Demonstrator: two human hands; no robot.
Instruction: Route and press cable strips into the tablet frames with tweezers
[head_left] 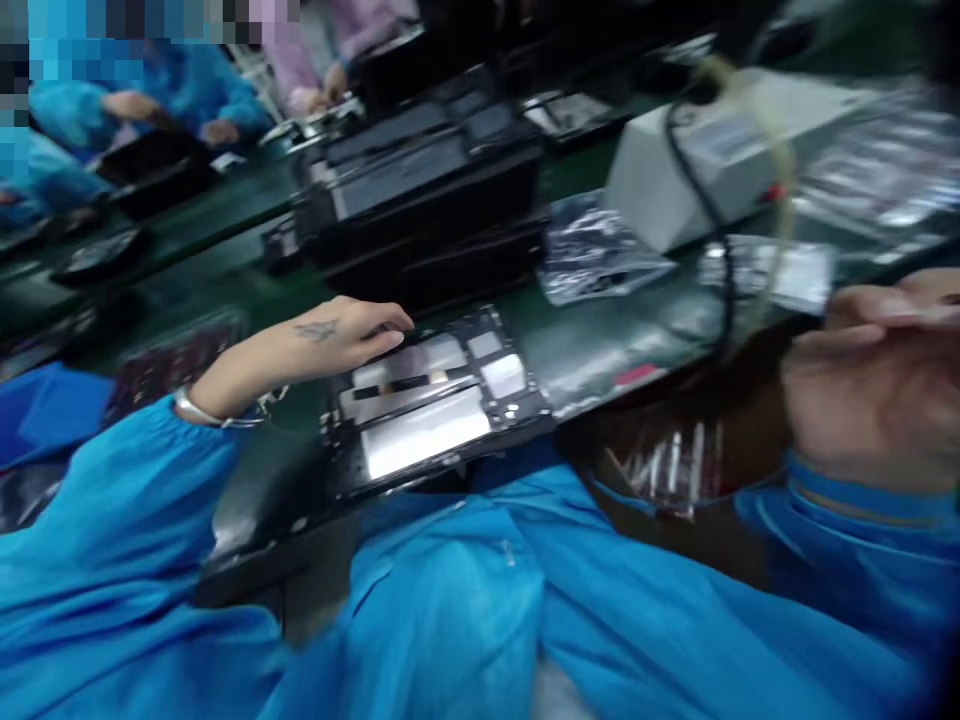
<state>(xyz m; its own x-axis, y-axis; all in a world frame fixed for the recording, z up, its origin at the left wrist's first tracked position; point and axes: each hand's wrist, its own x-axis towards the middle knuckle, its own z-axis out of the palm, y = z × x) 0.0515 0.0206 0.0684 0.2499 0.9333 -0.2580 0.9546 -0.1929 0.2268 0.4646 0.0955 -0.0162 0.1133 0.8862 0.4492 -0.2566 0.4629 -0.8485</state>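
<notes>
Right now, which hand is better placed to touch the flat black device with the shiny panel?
Probably the left hand: it is at the far side of the device, while the right hand is well off to the right.

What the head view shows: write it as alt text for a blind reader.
A person's left hand is over the far left part of a black-framed assembly, contact unclear; the blurred right hand is near the right edge. Beyond are a black stack, a pale casing and co-workers' hands.

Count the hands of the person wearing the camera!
2: the left hand by the flat black device, the right hand at the picture's right edge, partly cut off.
</notes>
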